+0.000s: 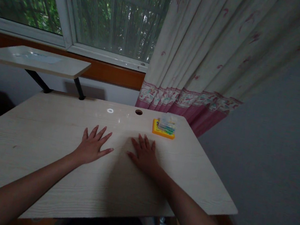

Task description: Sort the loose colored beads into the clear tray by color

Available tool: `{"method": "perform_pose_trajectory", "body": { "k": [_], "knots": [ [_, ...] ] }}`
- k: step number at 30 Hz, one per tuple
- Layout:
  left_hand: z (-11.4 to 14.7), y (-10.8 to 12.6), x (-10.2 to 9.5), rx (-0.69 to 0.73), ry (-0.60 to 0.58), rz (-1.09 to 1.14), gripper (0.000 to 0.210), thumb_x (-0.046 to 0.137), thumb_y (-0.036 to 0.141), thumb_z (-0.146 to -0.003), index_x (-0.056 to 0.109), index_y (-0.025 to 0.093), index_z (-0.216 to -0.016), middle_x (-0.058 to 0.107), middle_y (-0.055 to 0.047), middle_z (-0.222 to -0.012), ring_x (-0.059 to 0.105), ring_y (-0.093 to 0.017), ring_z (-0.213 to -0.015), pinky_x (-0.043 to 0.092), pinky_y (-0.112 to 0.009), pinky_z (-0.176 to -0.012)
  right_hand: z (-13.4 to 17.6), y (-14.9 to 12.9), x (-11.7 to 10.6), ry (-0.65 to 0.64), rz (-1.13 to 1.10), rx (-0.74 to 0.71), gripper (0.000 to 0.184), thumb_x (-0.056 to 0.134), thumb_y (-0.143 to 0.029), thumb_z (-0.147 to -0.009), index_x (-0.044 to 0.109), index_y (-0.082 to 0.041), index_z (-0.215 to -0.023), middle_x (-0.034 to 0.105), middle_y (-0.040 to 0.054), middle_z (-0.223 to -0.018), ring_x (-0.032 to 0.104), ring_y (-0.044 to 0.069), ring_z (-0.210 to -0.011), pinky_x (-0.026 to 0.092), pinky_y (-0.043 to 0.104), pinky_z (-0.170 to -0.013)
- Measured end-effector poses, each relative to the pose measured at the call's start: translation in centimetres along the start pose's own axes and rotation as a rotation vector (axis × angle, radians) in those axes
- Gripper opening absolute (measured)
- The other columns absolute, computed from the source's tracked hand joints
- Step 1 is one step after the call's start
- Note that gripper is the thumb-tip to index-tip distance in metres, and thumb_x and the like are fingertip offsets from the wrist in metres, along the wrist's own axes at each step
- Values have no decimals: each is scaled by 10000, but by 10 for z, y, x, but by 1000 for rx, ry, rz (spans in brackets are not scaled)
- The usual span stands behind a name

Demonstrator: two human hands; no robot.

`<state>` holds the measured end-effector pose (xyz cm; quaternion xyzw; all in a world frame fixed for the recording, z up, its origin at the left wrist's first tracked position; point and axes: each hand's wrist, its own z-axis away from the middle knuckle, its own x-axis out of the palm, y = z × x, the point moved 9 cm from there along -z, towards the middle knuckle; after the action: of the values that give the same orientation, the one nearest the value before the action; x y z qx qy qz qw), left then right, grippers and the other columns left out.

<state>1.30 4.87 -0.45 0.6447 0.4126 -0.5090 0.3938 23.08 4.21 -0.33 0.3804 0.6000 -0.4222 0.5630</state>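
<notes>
Desk (pixel 40 175): pale wood-grain top, semi-gloss, rounded corners; left part runs out of frame. Curtain (pixel 197 52): pleated cream fabric, floral band, pink hem, behind the far right corner. Raised shelf (pixel 72 67) on black struts at the far left corner, left end cut off. Left hand (pixel 91 149) and right hand (pixel 146 157) palm down mid-desk, fingers splayed, gripping nothing. Flat yellow-orange case (pixel 163 133) near the far right corner, just beyond the right hand. Clear plastic pack (pixel 168 122) on top hides part of it; greenish contents hard to make out. Round hole (pixel 139 112) by the far edge.
</notes>
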Motion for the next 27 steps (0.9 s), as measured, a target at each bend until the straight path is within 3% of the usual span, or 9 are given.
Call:
{"method": "perform_pose_trajectory", "body": {
  "k": [10, 27],
  "knots": [
    [0, 2, -4, -16, 5, 17, 757, 339, 751, -855, 358, 322, -1478, 248, -74, -1584, 124, -415, -1456, 55, -680, -1106, 2, 1, -4, -1, -6, 26, 733, 206, -737, -893, 242, -345, -1512, 64, 102, -1618, 46, 338, -1487, 31, 646, -1134],
    [1, 3, -6, 7, 34, 0, 730, 363, 721, -866, 386, 308, -1467, 274, -81, -1574, 125, -417, -1453, 83, -672, -1106, 3, 0, -7, 4, -36, 21, 716, 271, -723, -897, 253, -349, -1507, 121, 60, -1617, 63, 324, -1487, 16, 610, -1154]
  ]
}}
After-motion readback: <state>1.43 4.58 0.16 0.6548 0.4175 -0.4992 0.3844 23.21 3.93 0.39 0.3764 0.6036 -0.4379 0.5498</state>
